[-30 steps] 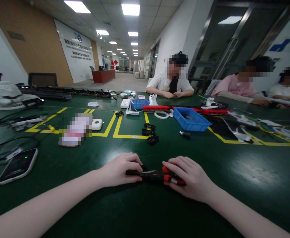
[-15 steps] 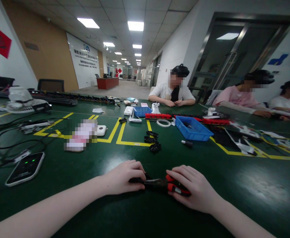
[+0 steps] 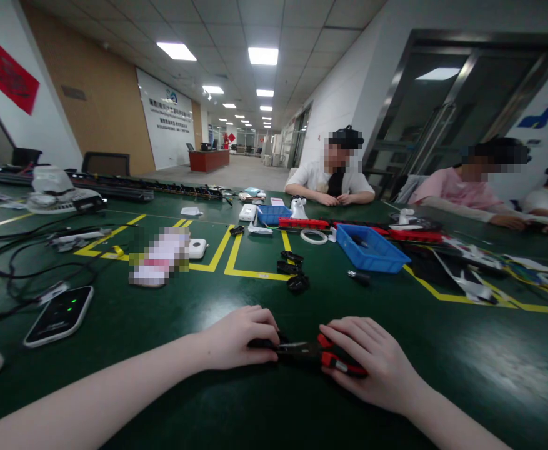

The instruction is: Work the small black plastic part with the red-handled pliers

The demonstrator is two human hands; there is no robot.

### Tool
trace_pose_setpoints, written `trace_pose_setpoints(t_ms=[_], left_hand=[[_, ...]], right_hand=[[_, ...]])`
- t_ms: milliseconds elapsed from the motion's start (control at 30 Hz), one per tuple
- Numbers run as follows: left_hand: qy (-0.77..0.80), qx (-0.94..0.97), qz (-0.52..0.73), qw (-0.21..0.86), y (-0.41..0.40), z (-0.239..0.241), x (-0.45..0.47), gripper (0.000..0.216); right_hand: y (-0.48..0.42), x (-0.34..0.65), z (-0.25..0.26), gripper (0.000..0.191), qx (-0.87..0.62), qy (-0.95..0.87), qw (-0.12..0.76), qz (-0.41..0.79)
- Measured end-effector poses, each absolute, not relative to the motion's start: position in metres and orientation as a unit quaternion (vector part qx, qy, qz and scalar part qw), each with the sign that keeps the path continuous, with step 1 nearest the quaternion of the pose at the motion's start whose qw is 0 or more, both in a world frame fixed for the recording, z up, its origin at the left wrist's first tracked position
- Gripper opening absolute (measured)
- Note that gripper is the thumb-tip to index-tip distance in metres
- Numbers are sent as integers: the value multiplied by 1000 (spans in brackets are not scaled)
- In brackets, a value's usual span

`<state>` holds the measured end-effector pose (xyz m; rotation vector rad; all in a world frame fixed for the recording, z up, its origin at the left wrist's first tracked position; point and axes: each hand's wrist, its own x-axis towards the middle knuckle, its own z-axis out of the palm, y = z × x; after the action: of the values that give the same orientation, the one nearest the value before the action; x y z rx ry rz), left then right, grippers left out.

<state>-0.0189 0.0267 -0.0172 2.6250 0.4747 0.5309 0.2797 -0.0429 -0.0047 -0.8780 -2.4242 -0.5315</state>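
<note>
presently, both bare hands meet low over the dark green tabletop (image 3: pixel 452 331), near its close edge. the left hand (image 3: pixel 250 337) has its fingers pinched around a small black part (image 3: pixel 260 343), most of it hidden by the grip. the right hand (image 3: pixel 372 353) has its fingers wrapped about the red-and-black handles of a pair of pliers (image 3: pixel 310 351), which lie roughly level between the hands, nose pointing at the left. the metal tips reach the left fingertips and the black part; whether they bite on it, i cannot tell.

beyond the hands, three black pieces (image 3: pixel 297 282) sit clustered at a corner of the yellow tape (image 3: pixel 245 273). to their right are a dark cylinder (image 3: pixel 358 277) with a silvery end and, just behind it, a blue tray (image 3: pixel 372 250) with something dark inside. off to the left, a device with green lights (image 3: pixel 60 315) lies beside black cables (image 3: pixel 2 265). across the tabletop, a person in a white top (image 3: pixel 330 178) sits with both forearms resting on it.
</note>
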Motion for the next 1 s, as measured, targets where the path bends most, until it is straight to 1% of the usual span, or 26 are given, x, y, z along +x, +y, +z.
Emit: trace_pose_setpoints(t_ms=[367, 600, 767, 1000], left_hand=[[168, 946, 192, 202, 25, -17, -19, 11], [166, 951, 189, 182, 23, -14, -18, 6], [162, 947, 192, 198, 24, -13, -19, 6], [163, 942, 199, 214, 24, -13, -19, 9]], right_hand=[[-43, 280, -4, 43, -334, -891, 244, -188], [-43, 282, -3, 42, -324, -888, 252, -207], [-43, 281, -3, 45, -334, -881, 271, -196], [-46, 273, -4, 43, -342, -884, 263, -179]])
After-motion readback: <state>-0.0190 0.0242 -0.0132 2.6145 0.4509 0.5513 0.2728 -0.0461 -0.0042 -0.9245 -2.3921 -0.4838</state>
